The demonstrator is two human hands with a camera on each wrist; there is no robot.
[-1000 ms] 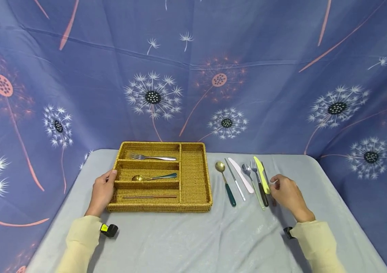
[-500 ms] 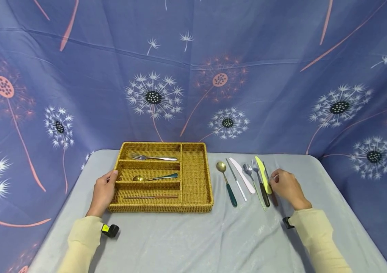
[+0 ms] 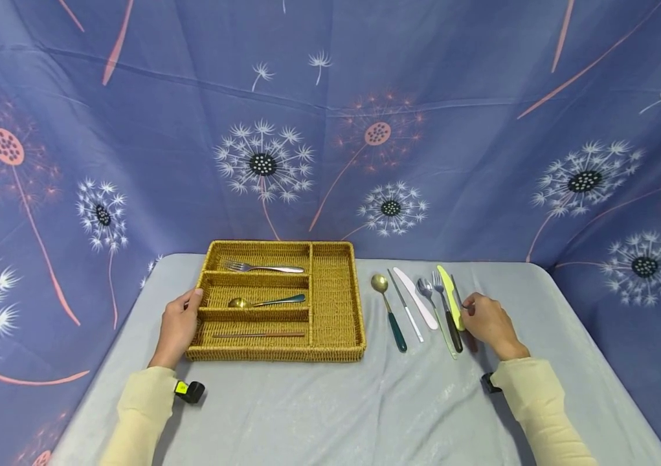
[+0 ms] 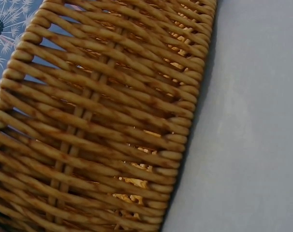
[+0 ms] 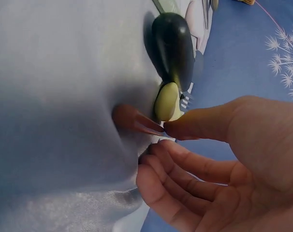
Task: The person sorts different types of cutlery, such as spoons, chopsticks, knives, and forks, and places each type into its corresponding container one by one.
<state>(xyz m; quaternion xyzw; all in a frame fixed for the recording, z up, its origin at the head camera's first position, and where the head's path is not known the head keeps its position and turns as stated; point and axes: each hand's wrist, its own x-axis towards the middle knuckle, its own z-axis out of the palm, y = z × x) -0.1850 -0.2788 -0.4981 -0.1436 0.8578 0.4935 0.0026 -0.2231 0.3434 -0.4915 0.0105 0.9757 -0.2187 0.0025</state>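
we see the brown-handled utensil (image 5: 127,117) lying right at the fingers (image 5: 199,164) of the right hand (image 3: 487,320). its long axis runs away from the person, leaning slightly left at the far end, with the brown end pointing back toward the person from the fingers. as far as we can tell, these fingers are nearly closed, tips pinching it from two sides, the others loosely curled and holding nothing. this hand is plainly the nearer one; the left hand (image 3: 177,327), well off to the left, grips the woven tray (image 3: 335,353) by its left rim.

the closest edge is the yellow knife (image 3: 450,296), just left of the fingers and almost parallel to the utensil, so we judge that a low leftward slide could catch it, while a lift would be freer. the black-handled fork (image 3: 454,331) lies just past that knife. to the right of the fingers, and toward the person, we have bare tabletop (image 3: 336,414). leftward, the tray's right compartment (image 3: 335,291), the nearer part, runs roughly along the utensil's axis.
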